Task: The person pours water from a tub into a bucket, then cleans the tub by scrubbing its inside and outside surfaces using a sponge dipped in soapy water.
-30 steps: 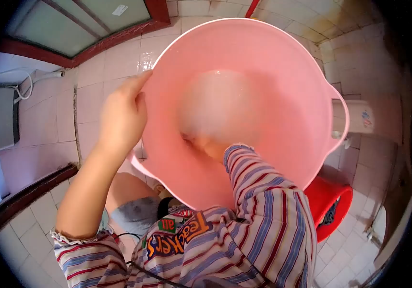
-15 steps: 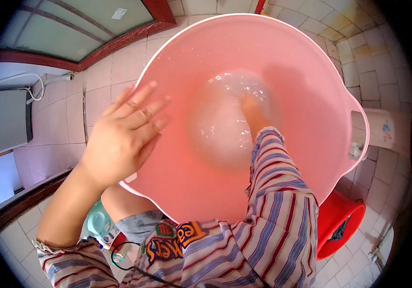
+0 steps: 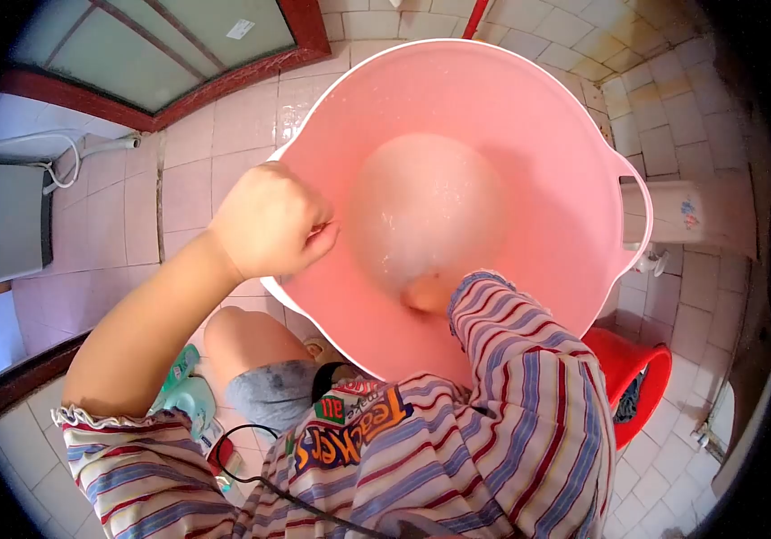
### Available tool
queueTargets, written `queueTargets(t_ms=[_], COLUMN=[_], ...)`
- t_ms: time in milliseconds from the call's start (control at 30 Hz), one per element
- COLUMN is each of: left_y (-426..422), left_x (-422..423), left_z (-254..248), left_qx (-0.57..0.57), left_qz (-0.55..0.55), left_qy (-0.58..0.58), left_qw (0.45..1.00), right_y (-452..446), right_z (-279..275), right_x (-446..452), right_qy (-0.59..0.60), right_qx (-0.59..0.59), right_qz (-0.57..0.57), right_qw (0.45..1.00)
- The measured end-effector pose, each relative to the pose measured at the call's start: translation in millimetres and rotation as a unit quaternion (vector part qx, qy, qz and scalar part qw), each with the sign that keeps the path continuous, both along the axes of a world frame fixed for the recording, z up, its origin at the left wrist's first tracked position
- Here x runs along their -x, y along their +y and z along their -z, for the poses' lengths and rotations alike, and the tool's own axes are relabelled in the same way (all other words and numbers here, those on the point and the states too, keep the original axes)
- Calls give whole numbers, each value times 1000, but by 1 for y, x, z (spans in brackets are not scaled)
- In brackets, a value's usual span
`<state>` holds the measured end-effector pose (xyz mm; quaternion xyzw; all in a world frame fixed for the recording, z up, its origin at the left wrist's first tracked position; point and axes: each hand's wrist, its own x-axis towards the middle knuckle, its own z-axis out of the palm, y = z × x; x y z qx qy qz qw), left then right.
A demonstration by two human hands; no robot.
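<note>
A large pink tub [image 3: 556, 225] with a white rim holds a pool of cloudy water [image 3: 430, 193]. My left hand [image 3: 278, 220] is curled into a fist over the tub's left rim. It covers that part of the rim, and whatever lies inside the fingers, if anything, is hidden. My right hand [image 3: 428, 293] reaches down inside the tub to the near edge of the water. Its fingers are partly under the murky surface, so their pose does not show. The striped right sleeve [image 3: 529, 350] hangs over the tub's near side.
A red bucket [image 3: 651, 395] with dark cloth inside lies tipped at the right. Green plastic containers [image 3: 190, 395] stand near my bare knee [image 3: 246, 337]. A red-framed glass door [image 3: 170, 54] is at the upper left, and a grey appliance [image 3: 4, 225] stands at the left.
My left hand has gone from spread fingers to a fist and shifted slightly right. The right hand has moved from the far part of the water to its near edge. The view has shifted.
</note>
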<state>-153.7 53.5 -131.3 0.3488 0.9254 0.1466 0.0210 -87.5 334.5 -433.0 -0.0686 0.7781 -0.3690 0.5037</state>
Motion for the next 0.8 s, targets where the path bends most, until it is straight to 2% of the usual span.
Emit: queueTargets(t_ms=[100, 200, 367, 400, 433, 467, 533, 600, 700, 767, 800], left_y=[1, 2, 0, 0, 0, -1, 0, 1, 1, 4, 5], left_x=[0, 2, 3, 4, 4, 4, 4, 2, 2, 3, 3], left_z=[1, 1, -2, -2, -2, -3, -5, -3, -4, -4, -5], left_qx=[2, -1, -18, -24, -30, -30, -22, -41, -65, -72, -73], left_qz=[-1, -2, -3, 1, 3, 3, 12, 10, 10, 17, 16], left_qy=[5, 9, -3, -5, -10, -13, -19, -26, -22, -27, -27], left_qw=[1000, 1000, 1000, 1000, 999, 999, 999, 999, 998, 997, 997], right_y=[-73, -140, -161, -157, -154, -133, -74, -6, -10, -23, -31], right_z=[13, 24, 17, 22, 36, 34, 37, 109, -25, 122, 182], right_x=[3, 36, 140, 165, 215, 237, 267, 318, 293, 306, 310], right_qy=[-151, -218, -237, -170, -331, -319, -325, -331, -355, -268, -191], right_qx=[129, 218, 332, 387, 339, 399, 445, 375, 142, 364, 456], right_qz=[176, 322, 476, 518, 632, 692, 737, 828, 899, 785, 715], right_qw=[964, 895, 780, 743, 613, 510, 391, 254, 212, 423, 493])
